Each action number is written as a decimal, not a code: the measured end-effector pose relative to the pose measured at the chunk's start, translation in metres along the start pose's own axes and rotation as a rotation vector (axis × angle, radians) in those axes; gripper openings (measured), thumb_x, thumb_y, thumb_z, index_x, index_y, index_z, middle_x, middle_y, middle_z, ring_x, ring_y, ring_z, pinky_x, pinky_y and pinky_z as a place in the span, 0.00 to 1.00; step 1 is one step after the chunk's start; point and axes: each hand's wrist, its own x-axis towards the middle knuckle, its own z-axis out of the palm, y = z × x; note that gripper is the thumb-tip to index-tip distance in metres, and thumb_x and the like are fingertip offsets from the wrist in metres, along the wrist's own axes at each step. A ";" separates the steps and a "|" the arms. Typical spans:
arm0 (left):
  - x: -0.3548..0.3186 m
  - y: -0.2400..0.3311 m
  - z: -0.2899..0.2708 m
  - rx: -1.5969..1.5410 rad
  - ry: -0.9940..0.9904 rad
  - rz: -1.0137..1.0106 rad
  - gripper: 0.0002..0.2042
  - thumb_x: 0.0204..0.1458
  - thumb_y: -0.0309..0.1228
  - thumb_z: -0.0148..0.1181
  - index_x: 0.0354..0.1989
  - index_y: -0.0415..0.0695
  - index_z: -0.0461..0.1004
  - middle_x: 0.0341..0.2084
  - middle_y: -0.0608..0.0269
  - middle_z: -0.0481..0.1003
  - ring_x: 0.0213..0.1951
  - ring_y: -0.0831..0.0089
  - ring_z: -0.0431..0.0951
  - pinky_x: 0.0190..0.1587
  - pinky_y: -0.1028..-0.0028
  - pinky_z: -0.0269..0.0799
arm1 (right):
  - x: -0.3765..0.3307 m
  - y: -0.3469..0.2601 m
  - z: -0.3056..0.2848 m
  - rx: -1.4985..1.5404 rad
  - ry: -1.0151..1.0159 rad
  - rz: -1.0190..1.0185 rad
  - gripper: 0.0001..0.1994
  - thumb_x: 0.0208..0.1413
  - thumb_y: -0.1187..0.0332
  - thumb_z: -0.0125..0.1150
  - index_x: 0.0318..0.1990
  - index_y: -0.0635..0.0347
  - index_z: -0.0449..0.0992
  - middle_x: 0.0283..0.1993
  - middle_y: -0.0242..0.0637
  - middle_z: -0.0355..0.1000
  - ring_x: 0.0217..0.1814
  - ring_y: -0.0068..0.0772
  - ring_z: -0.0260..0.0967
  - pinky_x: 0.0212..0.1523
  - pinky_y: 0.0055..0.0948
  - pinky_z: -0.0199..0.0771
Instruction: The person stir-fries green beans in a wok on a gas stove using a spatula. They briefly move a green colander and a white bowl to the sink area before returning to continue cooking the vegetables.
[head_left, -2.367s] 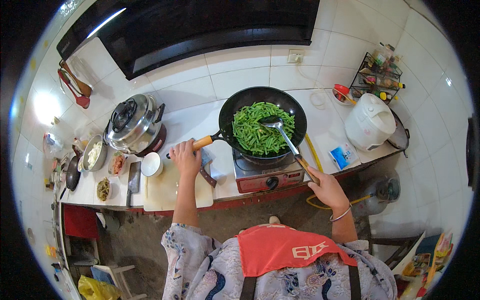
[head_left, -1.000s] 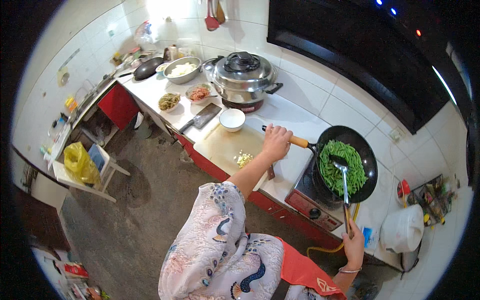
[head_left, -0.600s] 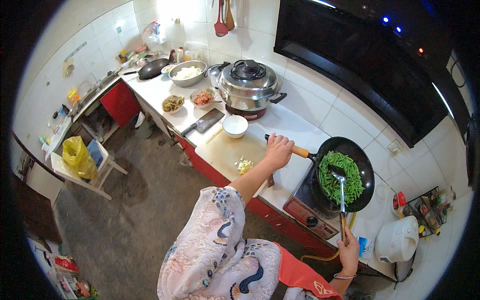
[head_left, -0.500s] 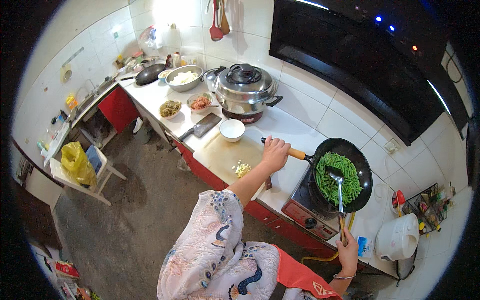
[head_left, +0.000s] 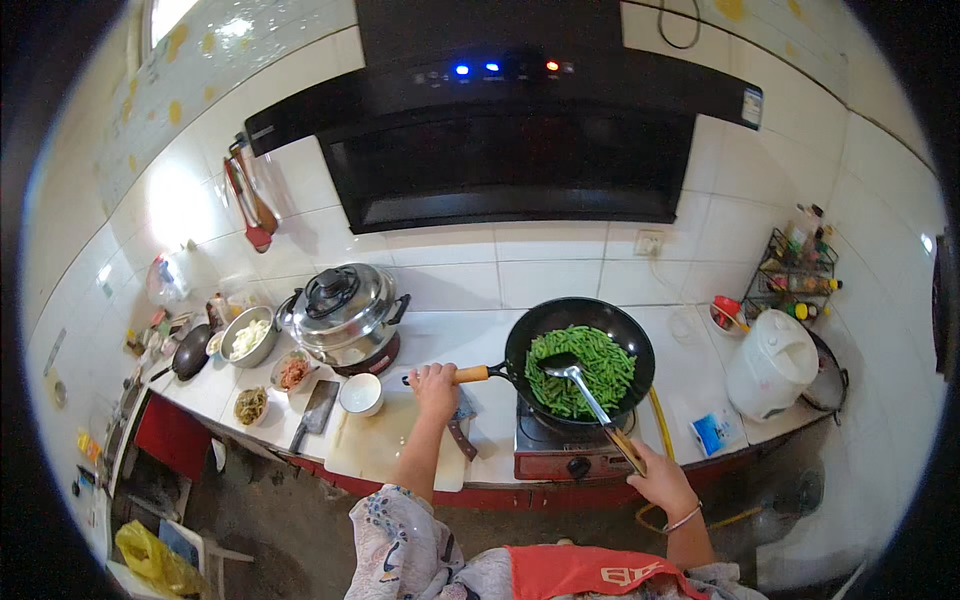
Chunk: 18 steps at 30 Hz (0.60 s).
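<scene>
My left hand is closed round the wooden handle of a black wok, which sits over the gas stove. Cut green beans fill the wok's middle. In my right hand is the wooden end of a metal ladle; its dark-looking head rests among the beans. A pale cutting board lies below my left forearm, with a white bowl at its far edge. Beside that forearm, a knife with a brown handle is partly hidden.
Left along the counter are a cleaver, a steel steamer pot, small food bowls and a metal basin. To the right stand a white container and a blue packet. A dark range hood overhangs the counter.
The view has swung right and up, bringing the hood and wok to the centre. Both hands keep their holds. The ladle's head now sits toward the wok's left side.
</scene>
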 end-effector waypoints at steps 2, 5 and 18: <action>-0.001 -0.007 0.006 -0.026 0.016 0.020 0.11 0.45 0.30 0.63 0.39 0.55 0.77 0.37 0.66 0.76 0.47 0.61 0.72 0.59 0.50 0.55 | 0.001 -0.001 0.000 -0.018 0.036 0.022 0.36 0.50 0.66 0.65 0.66 0.53 0.57 0.38 0.59 0.74 0.43 0.63 0.72 0.43 0.55 0.71; -0.003 -0.013 0.005 0.045 0.021 0.076 0.13 0.46 0.31 0.62 0.42 0.56 0.78 0.36 0.63 0.76 0.46 0.60 0.73 0.56 0.54 0.56 | 0.005 -0.004 -0.010 -0.061 0.032 0.047 0.25 0.53 0.68 0.58 0.60 0.55 0.60 0.39 0.59 0.74 0.43 0.65 0.71 0.43 0.57 0.71; -0.010 0.007 -0.013 0.013 0.041 0.050 0.24 0.44 0.39 0.70 0.52 0.52 0.75 0.49 0.64 0.73 0.59 0.62 0.67 0.68 0.43 0.40 | 0.042 -0.009 -0.110 -0.269 0.023 0.098 0.14 0.50 0.69 0.59 0.44 0.65 0.75 0.35 0.57 0.74 0.40 0.59 0.73 0.43 0.47 0.72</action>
